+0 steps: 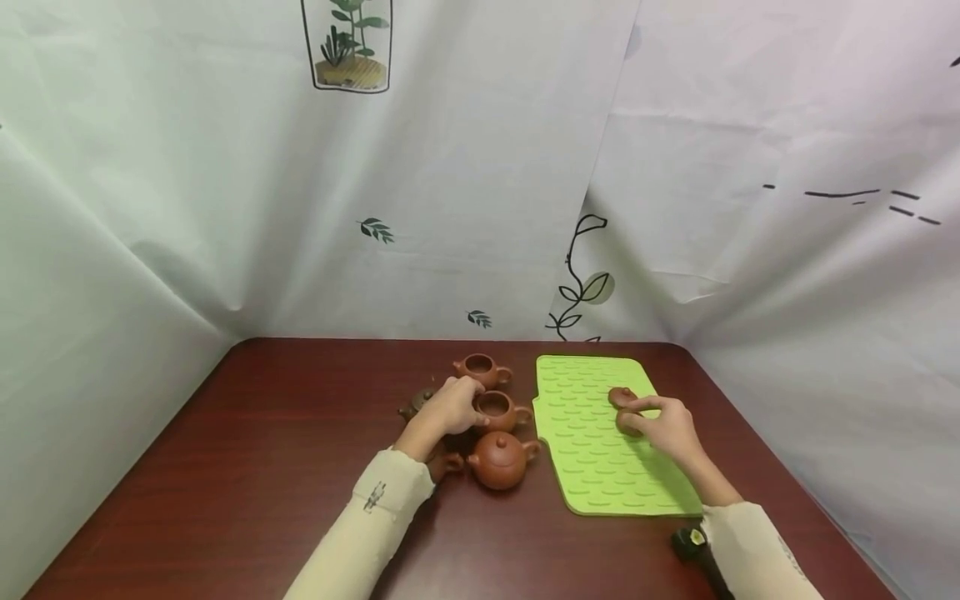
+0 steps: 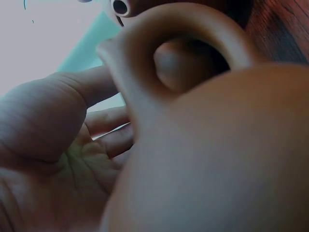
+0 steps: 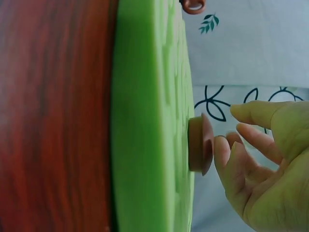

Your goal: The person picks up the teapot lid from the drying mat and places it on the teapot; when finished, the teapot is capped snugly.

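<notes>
My left hand (image 1: 452, 407) curls its fingers and thumb about the spout side of a lidless reddish-brown clay teapot (image 1: 497, 412). In the left wrist view another teapot's handle (image 2: 193, 19) and body hide the fingertips of that hand (image 2: 58, 121). Over a green ridged mat (image 1: 592, 450), my right hand (image 1: 667, 429) hovers at a round teapot lid (image 1: 628, 422). The right wrist view shows this lid (image 3: 202, 145) lying on the mat, with the relaxed fingers (image 3: 236, 164) just off it and the thumb apart. A second lid (image 1: 622, 397) lies beside it.
Behind the middle teapot stands another lidless teapot (image 1: 480, 371); in front sits a lidded one (image 1: 500, 461). A darker teapot (image 1: 422, 402) and a partly hidden brown one (image 1: 444, 463) lie around the left forearm. White patterned cloth (image 1: 480, 208) hangs behind the dark red table (image 1: 300, 433).
</notes>
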{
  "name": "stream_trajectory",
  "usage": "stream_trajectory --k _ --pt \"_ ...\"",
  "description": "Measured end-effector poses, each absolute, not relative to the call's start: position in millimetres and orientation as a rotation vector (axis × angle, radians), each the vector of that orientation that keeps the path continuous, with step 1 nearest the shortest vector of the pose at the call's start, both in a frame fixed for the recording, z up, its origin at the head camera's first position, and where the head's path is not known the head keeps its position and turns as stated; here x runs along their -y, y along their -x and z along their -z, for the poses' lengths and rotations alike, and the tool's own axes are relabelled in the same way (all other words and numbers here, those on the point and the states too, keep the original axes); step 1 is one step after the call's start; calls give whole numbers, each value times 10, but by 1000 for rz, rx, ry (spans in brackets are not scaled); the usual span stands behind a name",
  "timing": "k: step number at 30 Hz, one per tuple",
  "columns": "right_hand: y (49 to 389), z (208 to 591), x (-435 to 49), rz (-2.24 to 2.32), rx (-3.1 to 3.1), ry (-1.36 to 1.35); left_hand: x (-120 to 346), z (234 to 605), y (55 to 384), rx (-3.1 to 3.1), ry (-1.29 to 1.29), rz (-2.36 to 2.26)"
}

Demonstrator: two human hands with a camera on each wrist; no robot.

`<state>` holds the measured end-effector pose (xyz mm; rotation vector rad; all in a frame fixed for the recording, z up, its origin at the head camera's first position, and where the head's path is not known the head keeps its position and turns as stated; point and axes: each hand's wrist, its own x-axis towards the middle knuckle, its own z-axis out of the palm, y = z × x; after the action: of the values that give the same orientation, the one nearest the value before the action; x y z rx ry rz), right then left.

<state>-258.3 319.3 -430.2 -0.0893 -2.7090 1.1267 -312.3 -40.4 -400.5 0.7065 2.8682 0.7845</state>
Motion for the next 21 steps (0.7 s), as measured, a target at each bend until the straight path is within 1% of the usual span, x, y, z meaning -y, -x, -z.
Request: stream_trajectory --k 3,21 --pt "2601 4322 -3222 -1117 2700 121 400 4002 3119 -2862 -696 -790" --pt "2618 4395 -3370 -1088 2765 72 401 4020 3120 -2870 -685 -791"
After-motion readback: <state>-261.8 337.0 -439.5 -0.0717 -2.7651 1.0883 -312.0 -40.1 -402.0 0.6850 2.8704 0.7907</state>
